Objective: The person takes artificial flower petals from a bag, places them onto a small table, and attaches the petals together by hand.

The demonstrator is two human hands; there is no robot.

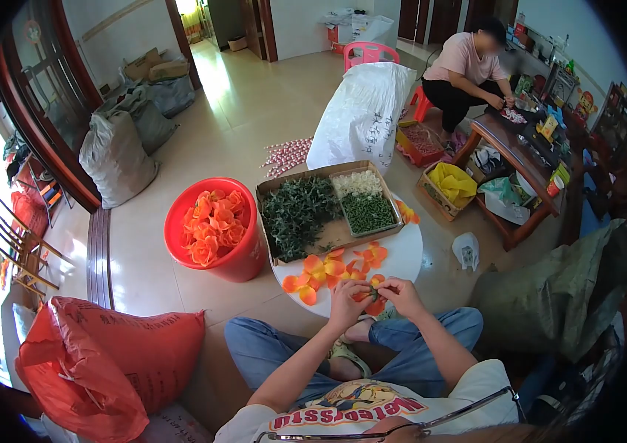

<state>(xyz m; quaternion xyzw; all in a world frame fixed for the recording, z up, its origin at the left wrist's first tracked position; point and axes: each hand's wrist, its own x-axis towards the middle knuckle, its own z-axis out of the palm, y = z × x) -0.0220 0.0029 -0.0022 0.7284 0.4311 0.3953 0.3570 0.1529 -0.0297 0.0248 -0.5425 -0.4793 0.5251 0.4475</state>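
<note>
Close together over the near edge of a round white table (pixel 408 255), both my hands are closed in a pinch. My left hand (pixel 349 303) grips an orange artificial flower (pixel 374 304), with a small green part showing between the hands. On the flower's other side, the fingers of my right hand (pixel 402 297) press in at that green part; fingertip detail is too small to make out. Loose orange-yellow petals (pixel 315 272) lie just beyond my hands. Behind them, a cardboard tray (pixel 302 260) carries green artificial leaves (pixel 295 214) and a smaller box of green stem pieces (pixel 369 214) and whitish pieces (pixel 358 182).
A red bucket (pixel 243 267) of orange flowers stands left of the table. Red sack (pixel 121 354) sits at lower left, dark sack (pixel 550 288) at right. Beyond are a tall white sack (pixel 361 111), pink beads (pixel 288 156) on the floor and a seated person (pixel 468 70) working at a wooden table (pixel 509 159).
</note>
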